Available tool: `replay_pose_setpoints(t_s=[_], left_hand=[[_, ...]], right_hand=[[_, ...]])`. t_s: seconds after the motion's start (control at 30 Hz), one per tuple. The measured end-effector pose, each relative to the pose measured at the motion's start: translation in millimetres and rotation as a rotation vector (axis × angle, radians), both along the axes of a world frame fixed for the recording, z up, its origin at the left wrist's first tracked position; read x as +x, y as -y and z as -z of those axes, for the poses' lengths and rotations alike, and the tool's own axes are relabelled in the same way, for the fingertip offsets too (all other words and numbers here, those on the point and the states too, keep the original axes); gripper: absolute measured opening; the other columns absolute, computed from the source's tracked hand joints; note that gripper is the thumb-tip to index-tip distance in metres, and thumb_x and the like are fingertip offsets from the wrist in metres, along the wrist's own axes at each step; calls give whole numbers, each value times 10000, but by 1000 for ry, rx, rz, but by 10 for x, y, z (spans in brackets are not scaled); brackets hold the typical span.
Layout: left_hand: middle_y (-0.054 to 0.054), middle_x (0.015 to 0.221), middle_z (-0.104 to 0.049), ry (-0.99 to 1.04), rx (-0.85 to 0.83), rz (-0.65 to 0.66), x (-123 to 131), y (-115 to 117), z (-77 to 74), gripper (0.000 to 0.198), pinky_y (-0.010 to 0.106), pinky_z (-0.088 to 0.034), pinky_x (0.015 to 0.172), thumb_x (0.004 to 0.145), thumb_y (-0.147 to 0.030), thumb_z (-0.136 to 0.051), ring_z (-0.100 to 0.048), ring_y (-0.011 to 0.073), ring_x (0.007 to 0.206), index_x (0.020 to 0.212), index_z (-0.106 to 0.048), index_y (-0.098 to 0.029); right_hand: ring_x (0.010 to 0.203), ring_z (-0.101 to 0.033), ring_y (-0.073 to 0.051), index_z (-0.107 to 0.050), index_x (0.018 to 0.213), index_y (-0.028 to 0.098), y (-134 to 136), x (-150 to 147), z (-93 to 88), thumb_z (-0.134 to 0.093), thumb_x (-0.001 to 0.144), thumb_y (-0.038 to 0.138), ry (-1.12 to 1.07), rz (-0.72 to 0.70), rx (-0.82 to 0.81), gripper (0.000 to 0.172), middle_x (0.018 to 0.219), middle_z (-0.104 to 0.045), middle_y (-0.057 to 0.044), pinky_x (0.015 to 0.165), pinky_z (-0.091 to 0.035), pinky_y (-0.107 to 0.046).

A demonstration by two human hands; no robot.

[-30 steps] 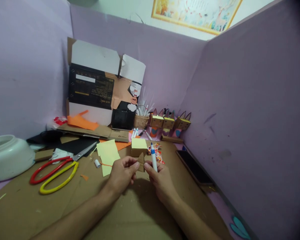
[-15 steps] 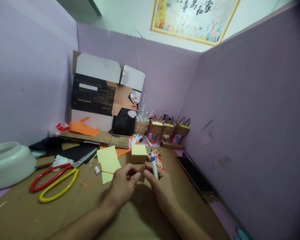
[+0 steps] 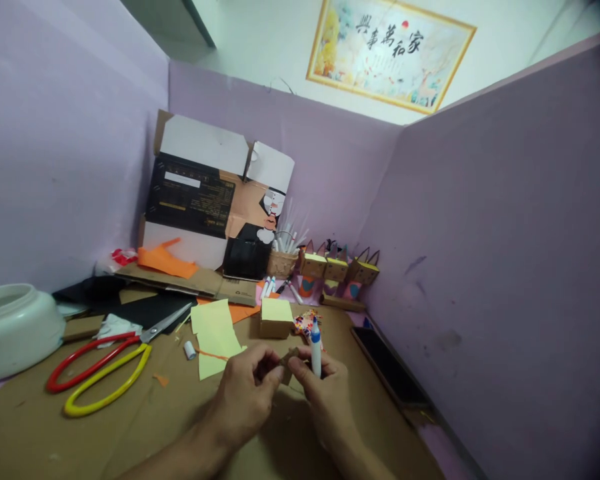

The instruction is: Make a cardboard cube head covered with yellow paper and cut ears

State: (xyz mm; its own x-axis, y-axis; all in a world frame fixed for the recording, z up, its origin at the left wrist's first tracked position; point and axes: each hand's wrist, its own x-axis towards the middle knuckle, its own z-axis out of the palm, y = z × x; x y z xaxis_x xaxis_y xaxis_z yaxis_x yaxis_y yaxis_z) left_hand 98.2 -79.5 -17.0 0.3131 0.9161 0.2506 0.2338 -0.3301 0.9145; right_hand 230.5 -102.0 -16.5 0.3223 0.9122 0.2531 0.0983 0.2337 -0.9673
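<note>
Over the near middle of the cardboard-covered table, my left hand (image 3: 245,390) pinches a small folded piece of brown cardboard (image 3: 287,368) between thumb and fingers. My right hand (image 3: 330,397) grips the other side of that piece. Between its fingers it also keeps a white marker (image 3: 316,350), blue tip up and uncapped. Just beyond my hands sits a small cardboard box (image 3: 275,328) with a pale yellow top. Pale yellow paper (image 3: 213,323) lies to the left of it, with a small white marker cap (image 3: 189,350) beside the paper. My fingers partly hide the cardboard piece.
Large scissors (image 3: 105,373) with red and yellow handles lie on the left, near a white pot (image 3: 23,333). A dark phone-like slab (image 3: 387,367) is on the right. At the back stand an unfolded carton (image 3: 195,200), a basket of sticks (image 3: 283,263) and several eared cardboard figures (image 3: 336,268).
The view has tilted upward slightly, so things sit lower in the picture. Both hands still hold the cardboard piece, which has turned a little, and the marker stands more upright.
</note>
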Motion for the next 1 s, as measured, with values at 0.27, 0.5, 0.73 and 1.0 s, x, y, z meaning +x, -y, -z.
replay_pose_setpoints(t_s=[0.27,0.5,0.73,1.0], left_hand=[[44,666,-594,10,-55,69,-3,21,-75,232,251,-387,571,747,-330,-503,-513,159,619,730,-637,-141],[22,604,-557,17,-53,40,-2,16,-74,199,234,-367,544,728,-305,-520,-477,139,576,652,-610,-145],[-6,529,-483,1,24,4,-3,24,-54,210,214,-317,488,721,-295,-528,-415,109,512,574,-571,-151],[-14,539,-458,19,25,46,-5,37,-64,213,211,-312,492,741,-300,-518,-400,104,519,595,-568,-154]], right_hand=[[573,-568,-163,-702,647,176,11,27,10,-662,672,277,39,-52,52,112,578,-632,-6,568,-448,-250],[588,-576,-164,-696,657,175,-3,24,17,-681,654,279,-9,-63,40,105,601,-654,-8,572,-448,-242],[556,-550,-150,-698,654,169,17,39,26,-659,684,287,21,-104,62,128,570,-625,-5,550,-430,-236],[541,-522,-148,-696,650,168,4,57,71,-682,654,291,29,-69,48,124,569,-611,-5,538,-418,-246]])
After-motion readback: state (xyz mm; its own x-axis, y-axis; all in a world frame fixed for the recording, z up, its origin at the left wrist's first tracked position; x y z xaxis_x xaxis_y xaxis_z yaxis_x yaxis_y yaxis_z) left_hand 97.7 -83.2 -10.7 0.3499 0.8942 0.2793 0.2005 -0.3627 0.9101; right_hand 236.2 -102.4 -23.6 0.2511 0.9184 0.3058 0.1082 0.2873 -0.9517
